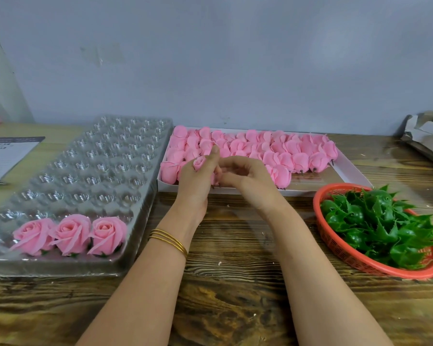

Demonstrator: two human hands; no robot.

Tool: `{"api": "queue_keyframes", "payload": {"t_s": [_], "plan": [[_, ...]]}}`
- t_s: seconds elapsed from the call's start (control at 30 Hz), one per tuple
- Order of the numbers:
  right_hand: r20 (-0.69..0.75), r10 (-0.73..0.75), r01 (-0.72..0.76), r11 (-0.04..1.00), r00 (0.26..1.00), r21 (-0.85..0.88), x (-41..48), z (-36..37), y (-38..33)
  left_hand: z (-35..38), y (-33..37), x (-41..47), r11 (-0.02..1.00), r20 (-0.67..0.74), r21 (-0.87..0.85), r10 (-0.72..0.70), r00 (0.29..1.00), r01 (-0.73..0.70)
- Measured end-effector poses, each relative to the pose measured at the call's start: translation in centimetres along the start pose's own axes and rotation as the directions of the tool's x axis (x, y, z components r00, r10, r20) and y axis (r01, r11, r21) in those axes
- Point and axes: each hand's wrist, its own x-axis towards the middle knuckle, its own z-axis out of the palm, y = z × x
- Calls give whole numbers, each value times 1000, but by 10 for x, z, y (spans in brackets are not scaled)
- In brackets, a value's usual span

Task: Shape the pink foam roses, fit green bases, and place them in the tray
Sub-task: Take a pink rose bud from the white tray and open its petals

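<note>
A pink rosebud point(199, 163) held upright between both hands, above the near edge of the box of buds.

The rosebud's long axis runs nearly vertical: its rolled tip points up and slightly away towards the wall, and its lower end points down at the table. The left hand point(195, 182) wraps its fingers around the bud with the thumb up beside the tip. The right hand point(245, 174), fingers curled, pinches the bud's lower petals from the right. Just behind them, a shallow white box point(345, 168) is packed with unshaped pink buds point(280, 151) lying in rows. To the left, a clear plastic tray point(90, 166) of round cups holds three finished roses point(71, 233) side by side in its nearest row. To the right, a red basket point(360, 264) holds green bases point(375, 221). Everything rests on a wooden table point(235, 283).
</note>
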Motion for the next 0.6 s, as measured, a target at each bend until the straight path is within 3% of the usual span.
{"api": "queue_keyframes", "payload": {"t_s": [0.17, 0.37, 0.5, 0.6], "plan": [[-236, -114, 61, 974, 965, -217, 6, -18, -6, 0, 1, -1, 999, -38, 17, 28, 999, -27], [-505, -294, 66, 905, 811, -420, 4, -43, -21, 0, 4, -4, 1000, -33, 26, 5, 999, -4], [-615, -340, -71, 836, 712, -544, -8, -69, -39, 0, 7, -6, 1000, -34, 31, -2, 999, 3], [-654, -251, -245, 785, 713, -569, -19, -90, -45, 0, 8, -6, 999, -37, 30, -11, 999, 12]]}}
